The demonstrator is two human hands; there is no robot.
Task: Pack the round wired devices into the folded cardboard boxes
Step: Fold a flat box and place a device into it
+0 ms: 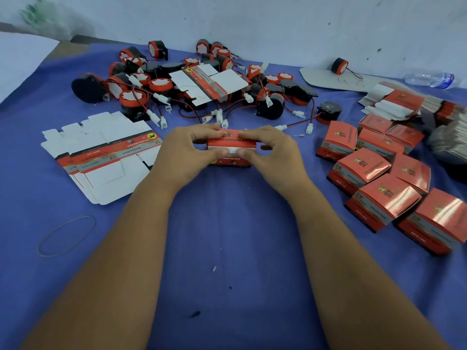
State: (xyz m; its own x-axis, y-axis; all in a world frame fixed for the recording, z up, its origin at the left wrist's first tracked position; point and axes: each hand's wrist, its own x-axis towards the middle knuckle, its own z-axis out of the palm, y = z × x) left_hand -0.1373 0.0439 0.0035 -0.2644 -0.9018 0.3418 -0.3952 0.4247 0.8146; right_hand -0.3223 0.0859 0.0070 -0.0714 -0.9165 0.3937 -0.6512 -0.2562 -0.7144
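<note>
Two bare hands meet at the centre of the frame over one red cardboard box (228, 154) resting on the blue cloth (227, 248). The left hand (182, 154) pinches the box's left end, thumb on the white near flap and fingers curled over the red top; the right hand (274, 154) mirrors it on the right end, so both grips are narrow and closed on the same box. Whether a device is already inside cannot be told.

Behind the hands, across the upper middle of the frame, lies a heap of round wired devices (192, 82), black bodies with red rims, red and black wires and white plugs; there are well over twenty, too tangled for an exact count. One unfolded box blank (209, 83) lies on top of that heap. One more device (339, 66) sits apart at the upper right on a pale card sheet (326, 79), and one black one (328, 111) stands just right of the heap.

At centre left a fanned stack of flat box blanks (101, 152) lies printed side down, at least three. On the right about ten closed red boxes (379, 178) cluster together. Above them are bundles of folded blanks (394, 103). One clear plastic bottle (429, 79) lies at the far right edge, and one rubber band (66, 236) lies at lower left.
</note>
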